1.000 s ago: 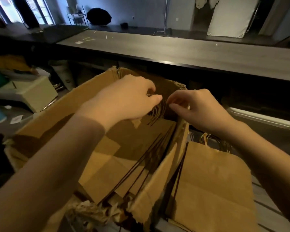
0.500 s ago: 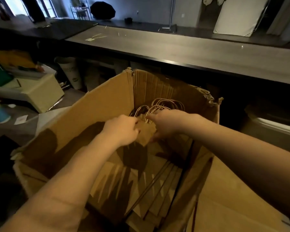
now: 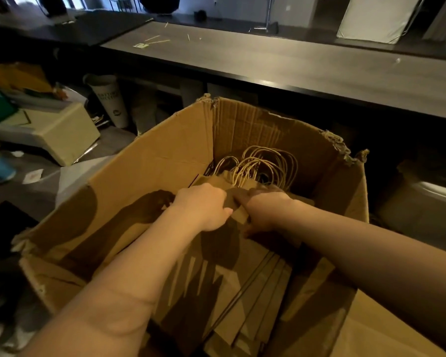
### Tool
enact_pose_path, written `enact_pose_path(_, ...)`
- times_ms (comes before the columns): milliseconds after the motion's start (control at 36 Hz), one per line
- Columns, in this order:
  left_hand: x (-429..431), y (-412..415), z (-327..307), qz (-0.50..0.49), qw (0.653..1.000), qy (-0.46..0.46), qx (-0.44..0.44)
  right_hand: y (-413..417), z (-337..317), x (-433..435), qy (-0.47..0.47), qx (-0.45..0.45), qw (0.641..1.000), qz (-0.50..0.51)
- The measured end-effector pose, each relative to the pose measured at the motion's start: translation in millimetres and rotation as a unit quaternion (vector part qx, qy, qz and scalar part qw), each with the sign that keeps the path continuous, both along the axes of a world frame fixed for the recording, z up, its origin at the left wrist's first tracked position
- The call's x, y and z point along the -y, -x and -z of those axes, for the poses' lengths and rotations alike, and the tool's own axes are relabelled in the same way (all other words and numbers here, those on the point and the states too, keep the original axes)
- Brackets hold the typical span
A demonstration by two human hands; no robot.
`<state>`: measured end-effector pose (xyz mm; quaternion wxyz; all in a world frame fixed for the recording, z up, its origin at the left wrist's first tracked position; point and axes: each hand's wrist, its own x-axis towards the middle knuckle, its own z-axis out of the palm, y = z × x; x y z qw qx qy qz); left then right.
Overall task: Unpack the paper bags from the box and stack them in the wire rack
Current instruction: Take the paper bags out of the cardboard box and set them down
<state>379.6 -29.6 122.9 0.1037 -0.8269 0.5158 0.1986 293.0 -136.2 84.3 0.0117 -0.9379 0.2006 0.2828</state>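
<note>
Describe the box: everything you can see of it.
The box is brown corrugated cardboard, open-topped and upright in front of a dark counter. Its top edges are torn and ragged at the corners, and the far wall is creased. Flat brown paper bags are packed inside, their twine handles bunched by the far wall. The left hand and right hand reach in and grip the bags.
</note>
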Motion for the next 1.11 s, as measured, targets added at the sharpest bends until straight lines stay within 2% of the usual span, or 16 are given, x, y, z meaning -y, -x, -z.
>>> enact_pose_path(139,-4,-2,3,-0.014,0.999,-0.034,-0.001,2,-2,-4,-0.004,0.059,0.998,0.026)
enact_pose_path(250,-6,-4,5,-0.031,0.999,-0.038,-0.008,3,-5,-2,-0.021,0.147,0.987,0.053)
enact_pose_path(444,-10,-17,8,-0.085,0.996,0.030,-0.026,5,-10,-3,-0.034,0.293,0.956,0.002)
enact_pose_path(556,-16,-32,13,-0.149,0.985,0.078,-0.043,10,-16,-3,-0.081,0.318,0.944,-0.037)
enact_pose_path(722,-23,-47,16,-0.198,0.965,0.130,-0.111,16,-25,-5,-0.085,0.355,0.923,-0.119)
enact_pose_path(861,-25,-49,15,-0.220,0.948,0.170,-0.156,17,-27,-6,-0.073,0.387,0.908,-0.144)
enact_pose_path(944,-24,-51,13,-0.229,0.940,0.200,-0.154,19,-25,-3,-0.074,0.398,0.904,-0.138)
enact_pose_path(1111,-22,-50,11,-0.213,0.948,0.222,-0.087,22,-30,-1,-0.080,0.401,0.908,-0.094)
